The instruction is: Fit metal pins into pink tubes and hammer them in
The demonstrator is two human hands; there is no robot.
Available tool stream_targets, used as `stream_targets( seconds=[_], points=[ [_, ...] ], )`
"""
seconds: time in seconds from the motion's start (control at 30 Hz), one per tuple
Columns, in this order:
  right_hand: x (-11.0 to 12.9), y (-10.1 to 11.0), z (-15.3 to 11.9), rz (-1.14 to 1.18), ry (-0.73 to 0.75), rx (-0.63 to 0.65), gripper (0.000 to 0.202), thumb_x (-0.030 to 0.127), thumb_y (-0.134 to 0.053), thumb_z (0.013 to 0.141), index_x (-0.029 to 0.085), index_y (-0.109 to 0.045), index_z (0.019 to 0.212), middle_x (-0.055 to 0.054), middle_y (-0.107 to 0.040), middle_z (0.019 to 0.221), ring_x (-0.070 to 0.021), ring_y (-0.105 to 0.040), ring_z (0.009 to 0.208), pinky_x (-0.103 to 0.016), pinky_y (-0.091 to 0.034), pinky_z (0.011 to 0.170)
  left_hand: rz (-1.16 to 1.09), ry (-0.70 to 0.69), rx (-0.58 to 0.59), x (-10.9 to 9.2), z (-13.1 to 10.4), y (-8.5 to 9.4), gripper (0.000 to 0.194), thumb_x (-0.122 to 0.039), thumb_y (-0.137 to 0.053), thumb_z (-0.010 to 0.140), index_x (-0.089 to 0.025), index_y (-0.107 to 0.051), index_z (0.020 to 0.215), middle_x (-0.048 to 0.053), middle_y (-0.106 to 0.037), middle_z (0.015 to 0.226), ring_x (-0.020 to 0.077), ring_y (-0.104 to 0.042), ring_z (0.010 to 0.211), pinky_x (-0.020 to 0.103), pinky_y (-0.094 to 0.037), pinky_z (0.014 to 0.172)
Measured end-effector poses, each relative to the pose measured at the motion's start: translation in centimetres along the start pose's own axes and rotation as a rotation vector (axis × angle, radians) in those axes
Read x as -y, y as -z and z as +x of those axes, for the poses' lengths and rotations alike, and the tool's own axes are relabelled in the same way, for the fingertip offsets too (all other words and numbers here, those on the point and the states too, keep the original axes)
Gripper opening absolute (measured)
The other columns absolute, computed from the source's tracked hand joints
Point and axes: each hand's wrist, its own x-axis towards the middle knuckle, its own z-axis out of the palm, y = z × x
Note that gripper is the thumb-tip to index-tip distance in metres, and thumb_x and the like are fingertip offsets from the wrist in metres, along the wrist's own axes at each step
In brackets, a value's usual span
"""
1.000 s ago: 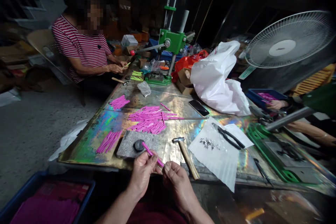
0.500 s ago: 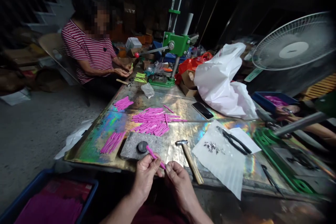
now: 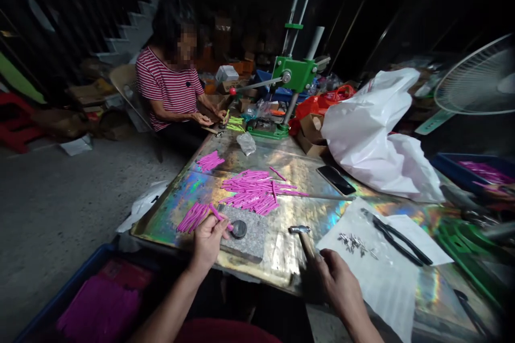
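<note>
Pink stick (image 3: 218, 213) pinched in left fingers (image 3: 219, 228); right fingers (image 3: 324, 267) seemingly grip hammer (image 3: 307, 244).

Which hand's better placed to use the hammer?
Right, most likely: the right hand is at the handle of the hammer, while the left hand is occupied, pinching a pink stick beside the black disc.

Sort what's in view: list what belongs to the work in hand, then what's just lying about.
Likely in use:
- pink stick in the left hand
- hammer, its handle in the right hand
- dark round block on the stone slab
- piled pink sticks

Seemingly just lying about:
- phone
- white plastic bag
- crumpled clear bag
</note>
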Motion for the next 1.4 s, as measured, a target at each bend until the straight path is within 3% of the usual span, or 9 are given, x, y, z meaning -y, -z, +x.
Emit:
stream_targets(
  seconds=[0.1,0.2,0.57,0.93,1.1,1.2,1.27,1.33,1.4],
  points=[
    [-1.8,-0.7,0.4,-0.193,0.044,0.047,0.035,0.044,-0.033,0.074,0.017,-0.05,0.089,-0.014,-0.06,0.085,-0.0267,-0.056,0.077,-0.035,-0.04,0.066,0.017,-0.029,0.007,0.3,0.1,0.0,0.005,-0.02,-0.06,0.064,-0.018,-0.058,0.059,-0.006,-0.054,0.043,0.0099,-0.051,0.042,0.019,-0.04,0.045],
    [-2.4,-1.4,0.2,-0.272,0.074,0.082,0.033,0.043,-0.031,0.076,0.018,-0.049,0.09,-0.014,-0.061,0.086,-0.026,-0.058,0.077,-0.034,-0.042,0.064,0.038,-0.05,0.006,0.6,0.0,-0.2,0.007,-0.019,-0.059,0.065,-0.018,-0.058,0.059,-0.005,-0.055,0.046,0.0091,-0.05,0.041,0.019,-0.04,0.045],
    [-1.9,-1.3,0.3,-0.385,0.082,0.164,0.033,0.04,-0.032,0.077,0.015,-0.046,0.093,-0.013,-0.062,0.087,-0.0242,-0.059,0.079,-0.03,-0.041,0.066,0.067,-0.101,0.013,1.8,0.1,-0.3,0.006,-0.02,-0.056,0.066,-0.016,-0.057,0.062,-0.005,-0.054,0.046,0.0108,-0.056,0.045,0.019,-0.045,0.045],
    [-1.4,-1.0,0.5,-0.446,0.095,0.186,0.026,0.038,-0.032,0.076,0.019,-0.048,0.079,-0.01,-0.062,0.078,-0.0231,-0.06,0.073,-0.028,-0.04,0.06,0.149,-0.163,0.012,2.0,-0.1,-0.1,0.007,-0.019,-0.054,0.069,-0.015,-0.057,0.064,-0.003,-0.058,0.05,0.0106,-0.056,0.045,0.02,-0.048,0.046],
    [-1.2,-0.3,1.0,-0.244,0.027,0.206,0.025,0.037,-0.037,0.07,0.018,-0.053,0.077,-0.008,-0.063,0.072,-0.0241,-0.059,0.069,-0.03,-0.039,0.058,0.294,-0.275,0.086,2.2,0.0,0.1,0.013,-0.019,-0.048,0.074,-0.015,-0.056,0.065,-0.001,-0.057,0.058,0.0102,-0.056,0.049,0.019,-0.048,0.047],
    [-0.1,0.5,0.9,0.103,-0.059,0.299,0.022,0.038,-0.042,0.069,0.018,-0.05,0.074,-0.001,-0.059,0.058,-0.0181,-0.056,0.055,-0.026,-0.038,0.05,0.467,-0.414,0.195,1.8,0.2,0.2,0.015,-0.018,-0.045,0.077,-0.015,-0.056,0.067,0.0,-0.056,0.06,0.0114,-0.056,0.055,0.02,-0.047,0.051],
    [1.1,1.1,0.5,0.383,-0.116,0.367,0.023,0.043,-0.044,0.071,0.02,-0.044,0.07,0.004,-0.053,0.048,-0.0117,-0.046,0.039,-0.022,-0.031,0.039,0.591,-0.502,0.265,1.3,0.4,0.3,0.016,-0.016,-0.045,0.078,-0.016,-0.057,0.067,0.0,-0.057,0.061,0.0123,-0.056,0.058,0.021,-0.046,0.055],
    [2.8,1.5,-0.2,0.59,-0.121,0.438,0.026,0.047,-0.045,0.073,0.021,-0.04,0.071,0.007,-0.048,0.044,-0.0077,-0.036,0.031,-0.02,-0.024,0.034,0.674,-0.563,0.316,0.9,0.4,0.2,0.018,-0.014,-0.044,0.078,-0.015,-0.057,0.066,0.001,-0.058,0.061,0.0128,-0.056,0.06,0.021,-0.045,0.056],
    [4.5,1.9,-1.0,0.742,-0.09,0.499,0.028,0.048,-0.049,0.073,0.022,-0.039,0.076,0.009,-0.045,0.046,-0.0064,-0.036,0.032,-0.018,-0.023,0.033,0.714,-0.594,0.339,0.6,0.5,0.1,0.02,-0.012,-0.042,0.078,-0.015,-0.056,0.065,0.002,-0.058,0.061,0.0127,-0.056,0.059,0.021,-0.044,0.056]
  ],
)
